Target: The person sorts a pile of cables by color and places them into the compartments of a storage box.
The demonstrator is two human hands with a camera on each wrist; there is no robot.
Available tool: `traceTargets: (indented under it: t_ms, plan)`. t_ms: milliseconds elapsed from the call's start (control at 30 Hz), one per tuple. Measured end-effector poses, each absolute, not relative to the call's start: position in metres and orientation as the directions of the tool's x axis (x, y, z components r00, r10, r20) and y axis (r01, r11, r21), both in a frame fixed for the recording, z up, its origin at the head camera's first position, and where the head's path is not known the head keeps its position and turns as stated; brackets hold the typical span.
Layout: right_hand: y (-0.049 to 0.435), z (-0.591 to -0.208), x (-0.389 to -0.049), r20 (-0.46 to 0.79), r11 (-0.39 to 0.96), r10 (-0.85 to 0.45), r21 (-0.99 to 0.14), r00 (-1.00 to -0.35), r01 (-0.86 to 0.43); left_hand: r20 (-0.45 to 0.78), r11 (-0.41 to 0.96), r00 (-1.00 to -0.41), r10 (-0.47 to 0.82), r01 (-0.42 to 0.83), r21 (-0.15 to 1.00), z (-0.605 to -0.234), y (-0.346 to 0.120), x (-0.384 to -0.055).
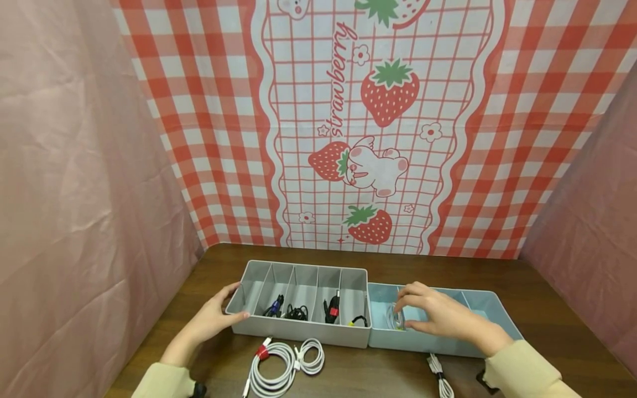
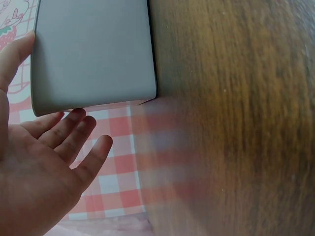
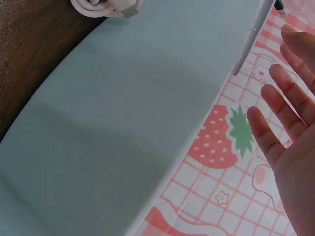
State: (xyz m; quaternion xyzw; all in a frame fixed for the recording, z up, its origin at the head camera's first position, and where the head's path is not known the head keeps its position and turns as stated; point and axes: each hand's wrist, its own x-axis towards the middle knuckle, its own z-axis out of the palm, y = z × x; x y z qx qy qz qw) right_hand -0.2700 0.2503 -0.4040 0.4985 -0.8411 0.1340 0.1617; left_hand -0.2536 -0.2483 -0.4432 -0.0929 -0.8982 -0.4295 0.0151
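Note:
My left hand (image 1: 211, 318) rests against the left end of a grey divided box (image 1: 298, 327), with the thumb over its front corner. In the left wrist view the fingers touch the end wall (image 2: 93, 54) loosely. My right hand (image 1: 440, 312) hovers over a light blue divided box (image 1: 418, 342), thumb and fingers apart with nothing between them. Just beside its fingertips, a coiled pale cable (image 1: 391, 318) lies in the blue box's left compartment. The right wrist view shows the extended fingers beyond the blue front wall (image 3: 123, 108).
Inside the grey box lie a black cable with a blue tie (image 1: 275, 307), a coiled black cable (image 1: 297, 313), a red-tied black cable (image 1: 332, 310) and a yellow-tied one (image 1: 358, 320). White coiled cables (image 1: 272, 381), (image 1: 312, 358) and a bundled white cable (image 1: 440, 378) lie in front.

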Motion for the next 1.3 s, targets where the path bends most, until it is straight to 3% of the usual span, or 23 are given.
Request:
traceTargets:
  t_ms: [300,600,1300]
  plan:
    - [0.257,-0.392,-0.258,0.437,0.495,-0.774,-0.035,-0.459,-0.868,0.101,0.619,-0.984,0.148,0.172,0.767,-0.444,-0.248,-0.253]
    - [0.263,-0.390,-0.240,0.434,0.617,-0.705,-0.014,-0.561,-0.787,0.108,0.605,-0.982,0.153,0.179,0.776,-0.446,-0.248,-0.254]
    - [0.260,-0.398,-0.205,0.617,0.719,-0.542,-0.011,-0.571,-0.695,0.116,0.596,-0.981,0.155,0.186,0.781,-0.445,-0.248,-0.253]
